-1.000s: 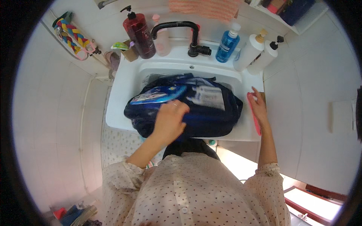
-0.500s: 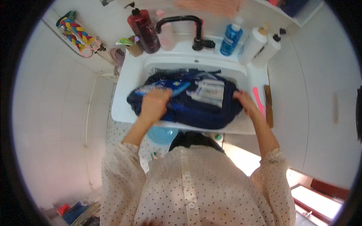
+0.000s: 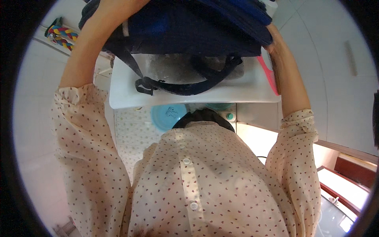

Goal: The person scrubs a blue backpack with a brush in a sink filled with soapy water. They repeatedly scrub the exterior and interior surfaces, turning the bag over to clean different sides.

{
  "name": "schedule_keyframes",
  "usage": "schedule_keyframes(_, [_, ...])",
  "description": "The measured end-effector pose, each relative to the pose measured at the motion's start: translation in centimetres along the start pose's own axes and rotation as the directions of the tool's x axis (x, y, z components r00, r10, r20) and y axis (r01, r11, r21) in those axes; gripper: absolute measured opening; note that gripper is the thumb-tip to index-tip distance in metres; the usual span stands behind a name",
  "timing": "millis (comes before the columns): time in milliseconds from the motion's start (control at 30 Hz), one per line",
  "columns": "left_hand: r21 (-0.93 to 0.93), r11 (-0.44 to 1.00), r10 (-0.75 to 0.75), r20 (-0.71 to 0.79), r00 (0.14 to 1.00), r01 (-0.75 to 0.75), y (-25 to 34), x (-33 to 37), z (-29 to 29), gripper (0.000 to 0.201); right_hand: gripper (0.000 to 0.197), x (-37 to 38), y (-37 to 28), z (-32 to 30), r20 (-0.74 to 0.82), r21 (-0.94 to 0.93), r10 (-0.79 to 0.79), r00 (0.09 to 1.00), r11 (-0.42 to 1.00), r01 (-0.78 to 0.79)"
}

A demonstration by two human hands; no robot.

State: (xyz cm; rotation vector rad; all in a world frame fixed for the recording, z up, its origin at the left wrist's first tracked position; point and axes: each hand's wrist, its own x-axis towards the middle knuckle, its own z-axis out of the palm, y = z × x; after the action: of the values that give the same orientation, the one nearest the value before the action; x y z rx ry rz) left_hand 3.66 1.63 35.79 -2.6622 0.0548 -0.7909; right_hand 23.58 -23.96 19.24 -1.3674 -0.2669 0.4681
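Observation:
A dark blue backpack [image 3: 177,35], seen wet in the earlier picture, is raised over the white sink [image 3: 221,96]. Its black strap [image 3: 185,89] hangs down with a buckle towards the sink's front rim. My left hand [image 3: 128,4] reaches across the bag's left side at the top edge of the picture, its fingers out of sight. At the bag's right end my right hand [image 3: 273,38] grips from the side, fingers hidden behind the fabric. Greyish water [image 3: 167,67] shows in the basin under the bag.
A pink-handled brush [image 3: 268,75] lies on the sink's right edge, beside my right forearm. On the floor below stands a light blue basin [image 3: 167,116]. Colourful braided cord [image 3: 63,35] hangs at the left wall. White panels rise on the right.
The backpack has come up out of the basin, lifted by both hands, and now hides the tap and bottles. Its strap has swung into view. The view has shifted as well.

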Motion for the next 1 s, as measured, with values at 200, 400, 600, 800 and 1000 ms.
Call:
schedule_keyframes(200, [0.084,0.977,0.201,-0.042,0.979,-0.197,2.5,3.1,-2.6,0.041,0.055,-0.2,0.6,-0.6,-0.090,0.165,0.085,0.992,0.984,-0.070])
schedule_keyframes(400, [0.018,0.997,0.081,-0.013,0.997,-0.081,2.8,1.1,2.0,0.046,0.043,-1.9,1.1,-0.7,-0.140,0.125,0.116,0.983,0.987,-0.098])
schedule_keyframes(600, [-0.183,0.980,-0.045,0.152,0.987,0.073,3.5,-6.6,7.6,0.046,0.026,-0.1,6.3,-3.0,-0.165,-0.179,0.144,0.976,0.968,-0.174])
schedule_keyframes(800, [-0.453,0.837,-0.069,0.467,0.882,0.306,2.3,-11.6,8.8,0.067,0.031,-1.9,3.8,-0.2,-0.306,-0.133,0.352,0.884,0.904,-0.406])
schedule_keyframes(1000, [-0.531,0.681,-0.203,0.525,0.826,0.505,-0.3,-19.8,10.6,0.087,0.030,4.5,9.4,-7.8,-0.351,0.003,0.476,0.806,0.862,-0.507])
